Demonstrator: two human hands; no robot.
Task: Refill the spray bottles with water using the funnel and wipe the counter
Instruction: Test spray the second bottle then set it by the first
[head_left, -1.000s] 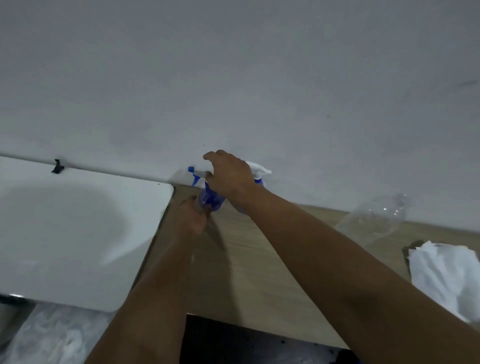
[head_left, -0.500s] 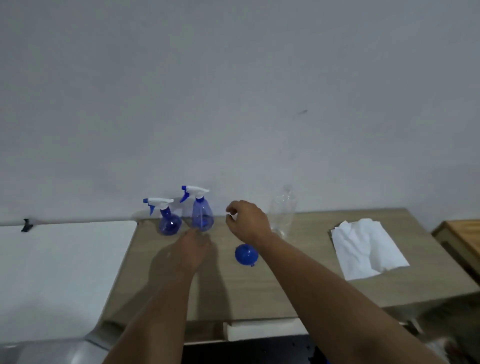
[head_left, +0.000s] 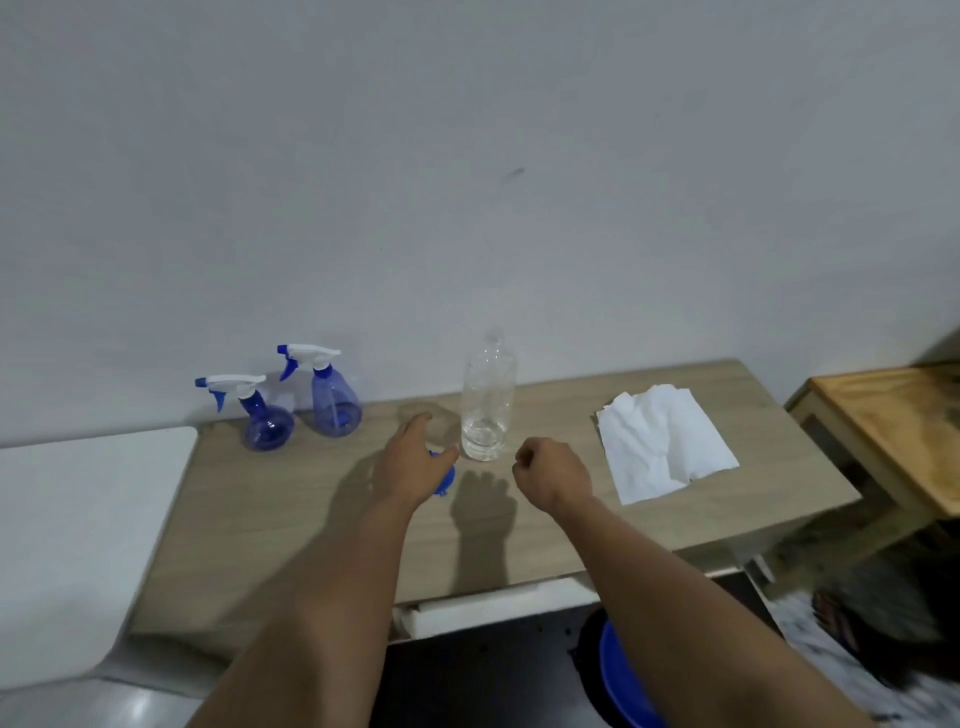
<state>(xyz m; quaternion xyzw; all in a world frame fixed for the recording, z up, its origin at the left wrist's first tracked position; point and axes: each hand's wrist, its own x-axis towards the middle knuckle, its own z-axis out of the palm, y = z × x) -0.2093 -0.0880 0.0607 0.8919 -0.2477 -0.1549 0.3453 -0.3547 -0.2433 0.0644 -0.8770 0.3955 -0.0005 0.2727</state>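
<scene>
Left hand lay fingers spread over the blue funnel mid-table, right hand curled in an empty fist, two spray bottles near the table's back left corner

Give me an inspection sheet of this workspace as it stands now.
Surface: wooden counter against a grey wall; no puddle visible.
Job's things: two blue spray bottles upright at the back left, trigger heads on; clear plastic bottle upright mid-counter, little water in it; blue funnel mostly hidden under the left hand; white cloth lying crumpled at the right.
Clutter: nothing seen.
Grips: left hand over the funnel, whether it grips cannot be told; right hand loosely closed, above the counter, contents not visible.
Cables: nothing seen.
Surroundings: white surface to the left; wooden table to the right; blue basin below the counter.
</scene>
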